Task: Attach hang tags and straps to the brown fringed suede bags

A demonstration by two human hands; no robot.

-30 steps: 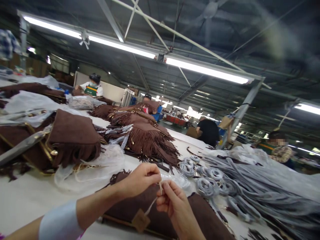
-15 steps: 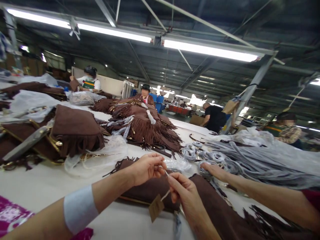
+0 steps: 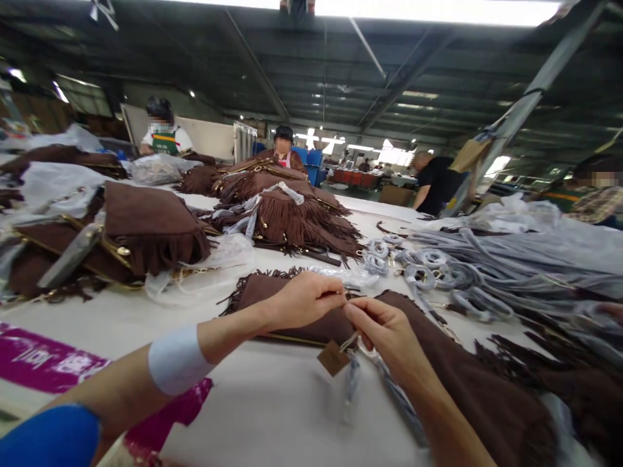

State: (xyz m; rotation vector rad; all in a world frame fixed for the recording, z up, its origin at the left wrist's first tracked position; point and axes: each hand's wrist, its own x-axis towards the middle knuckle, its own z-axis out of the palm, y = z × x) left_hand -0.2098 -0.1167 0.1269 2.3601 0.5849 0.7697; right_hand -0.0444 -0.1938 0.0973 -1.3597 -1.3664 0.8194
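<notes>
In the head view, two bare hands meet above a white tabletop (image 3: 272,402). The left hand (image 3: 311,299), on an arm with a pale blue band (image 3: 179,359) around it, has thumb and fingers pinched together by the tips of the right hand (image 3: 384,324), which is also pinched. Both grasp a thin pale cord (image 3: 348,341), mostly hidden by the fingers. From it, just below the right hand, hangs a small square brown cardboard tag (image 3: 333,358). Behind the hands lies a flat dark brown fringed suede bag (image 3: 263,293) with a gold-coloured edge; another brown suede piece (image 3: 452,357) lies to the right. Farther back are a heap of brown fringed bags (image 3: 296,217) and, at left, a brown flap bag (image 3: 146,214) beside clear plastic. Coiled grey straps (image 3: 421,275) and long grey straps (image 3: 516,266) spread at right. Torn magenta plastic with white lettering (image 3: 43,360) lies at lower left. People stand in the background.
</notes>
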